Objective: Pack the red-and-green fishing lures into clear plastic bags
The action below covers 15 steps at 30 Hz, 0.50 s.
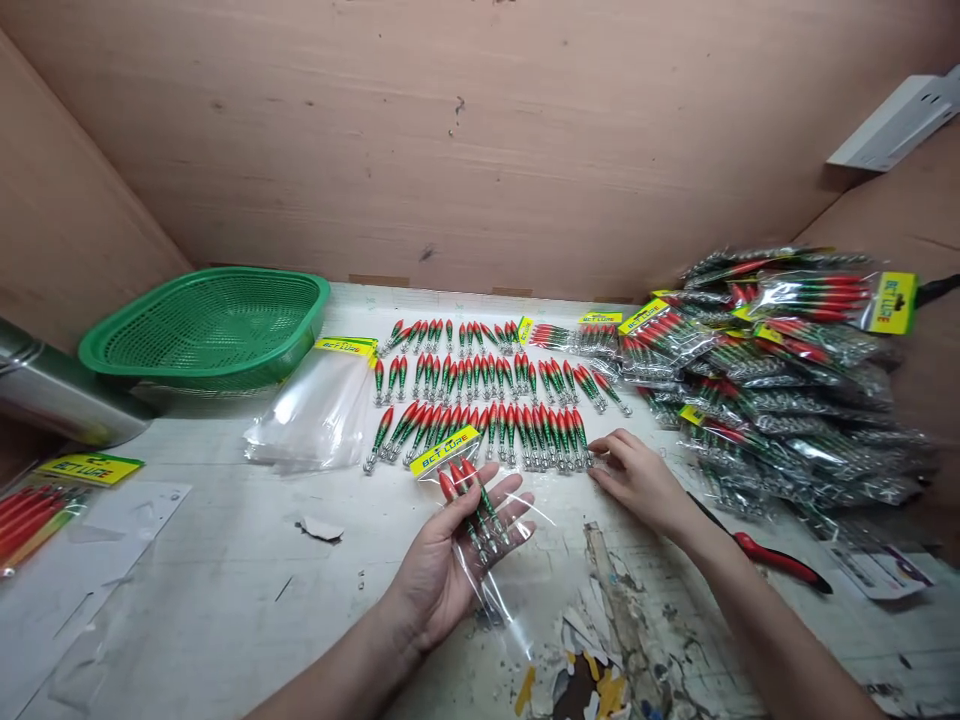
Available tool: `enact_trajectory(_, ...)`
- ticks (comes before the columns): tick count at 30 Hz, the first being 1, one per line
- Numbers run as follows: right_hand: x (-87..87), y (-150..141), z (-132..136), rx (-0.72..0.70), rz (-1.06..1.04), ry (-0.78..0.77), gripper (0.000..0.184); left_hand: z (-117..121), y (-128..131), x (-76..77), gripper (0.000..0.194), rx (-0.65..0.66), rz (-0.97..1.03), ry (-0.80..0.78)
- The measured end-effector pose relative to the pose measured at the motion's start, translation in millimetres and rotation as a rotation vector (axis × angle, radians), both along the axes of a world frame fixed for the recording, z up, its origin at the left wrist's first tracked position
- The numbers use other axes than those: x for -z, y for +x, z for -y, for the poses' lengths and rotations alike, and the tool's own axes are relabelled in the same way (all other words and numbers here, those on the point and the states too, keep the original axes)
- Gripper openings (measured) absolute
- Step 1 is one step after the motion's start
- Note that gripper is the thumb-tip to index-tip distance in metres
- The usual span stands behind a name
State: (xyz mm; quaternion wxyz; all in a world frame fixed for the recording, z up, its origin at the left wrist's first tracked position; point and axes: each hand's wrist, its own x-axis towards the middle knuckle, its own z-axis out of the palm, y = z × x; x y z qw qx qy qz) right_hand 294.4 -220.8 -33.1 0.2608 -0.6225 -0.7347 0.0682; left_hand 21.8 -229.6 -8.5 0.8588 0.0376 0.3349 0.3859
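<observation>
Several red-and-green squid lures lie across the open palm side of my left hand (450, 560), pinned by the thumb. The same hand has a clear plastic bag (506, 610) with a yellow "BCT LURE" header card (446, 452); whether the lures are inside or on top of it I cannot tell. My right hand (637, 475) is at the right end of the nearest lure row (536, 435). Its thumb and forefinger are apart, close to the hook end of the last lure (580, 436), with nothing visibly held.
Two more lure rows lie behind. A green basket (202, 375) and flat bags (315, 410) are left. Packed lures (787, 370) pile up at right, near red-handled pliers (780, 560). A metal cylinder (67, 385) and bagged lures (45, 510) sit far left. The tabletop's front is peeling.
</observation>
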Motion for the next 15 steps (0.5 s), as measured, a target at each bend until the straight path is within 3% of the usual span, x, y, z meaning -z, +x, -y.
enact_trajectory(3,9.5,-4.9,2.2,0.002,-0.004,-0.015,0.01,-0.9,0.1,1.3,0.04,-0.001,-0.001,0.009)
enact_trajectory(5,4.2,-8.7,9.7,0.01,-0.015,-0.011,0.009,-0.8,-0.1,1.8,0.039,0.001,-0.002,0.006)
enact_trajectory(9,-37.2,-12.7,44.2,-0.024,-0.051,-0.022,0.009,-0.4,-0.2,1.8,0.039,-0.001,0.002,-0.005)
enact_trajectory(12,-76.4,-22.3,78.6,-0.326,-0.157,-0.165,0.018,-0.7,-0.1,1.8,0.039,-0.002,-0.001,-0.011)
enact_trajectory(15,-96.6,-43.9,99.8,-0.626,-0.201,-0.289,0.018,-0.6,-0.1,2.4,0.039,0.006,0.0,-0.012)
